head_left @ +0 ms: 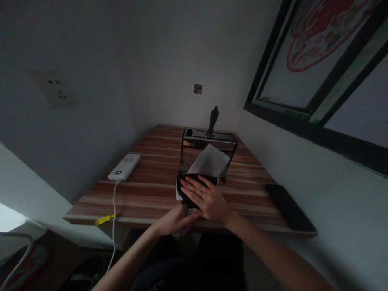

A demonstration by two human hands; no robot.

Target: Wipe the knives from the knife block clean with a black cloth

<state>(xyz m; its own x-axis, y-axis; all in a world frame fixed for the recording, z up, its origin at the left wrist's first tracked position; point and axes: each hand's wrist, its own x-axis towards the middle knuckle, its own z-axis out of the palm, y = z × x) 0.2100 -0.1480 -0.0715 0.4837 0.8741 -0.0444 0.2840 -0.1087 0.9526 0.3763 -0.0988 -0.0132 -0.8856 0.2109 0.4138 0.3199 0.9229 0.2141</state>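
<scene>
Just in front of my body, above the table's near edge, is a black flat thing point(194, 199) with white material along its left side. A plain white sheet point(209, 160) sticks up behind it. My right hand point(209, 202) lies across its front, fingers stretched out side by side, with a ring on one finger. At its lower end my left hand point(174, 220) is closed around it, though the fingers are partly hidden. What kind of thing it is, I cannot tell. Behind stands a metal-topped rack point(224, 137) with a black handle point(214, 120) upright in it.
The wood-grain table point(151, 194) meets walls on both sides. A white power bank point(124, 167) with a white cable point(114, 202) lies at left, a yellow tag point(104, 220) by the edge. At right rests a black phone-like slab point(289, 206). A framed picture point(318, 52) hangs at right.
</scene>
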